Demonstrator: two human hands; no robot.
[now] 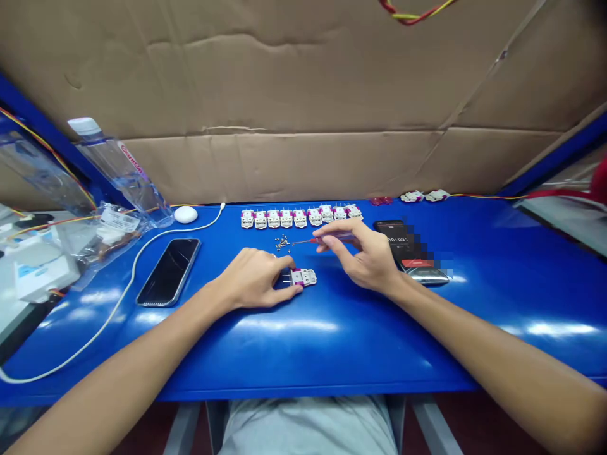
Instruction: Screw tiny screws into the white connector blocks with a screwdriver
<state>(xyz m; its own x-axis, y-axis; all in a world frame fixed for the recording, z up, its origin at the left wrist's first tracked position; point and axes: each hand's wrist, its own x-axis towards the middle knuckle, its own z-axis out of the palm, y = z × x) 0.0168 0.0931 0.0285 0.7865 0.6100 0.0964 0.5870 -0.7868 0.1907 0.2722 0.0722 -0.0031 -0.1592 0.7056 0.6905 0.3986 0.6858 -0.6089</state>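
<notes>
My left hand [253,278] rests on the blue table [332,341], fingers pinched on a small white and magenta plug part [302,277] with metal prongs. My right hand [365,253] hovers just right of it and holds a thin red-handled screwdriver [313,241], its tip pointing left toward a small heap of tiny screws [282,242]. Behind them a row of several similar white and magenta parts [300,217] lies side by side.
A dark phone [169,272] lies at the left with a white cable [118,303] and a white puck [185,214]. Another phone showing a timer [403,243] is at the right. A plastic bottle [121,170], bags, cardboard backing [303,114] and further parts [423,196] surround the area.
</notes>
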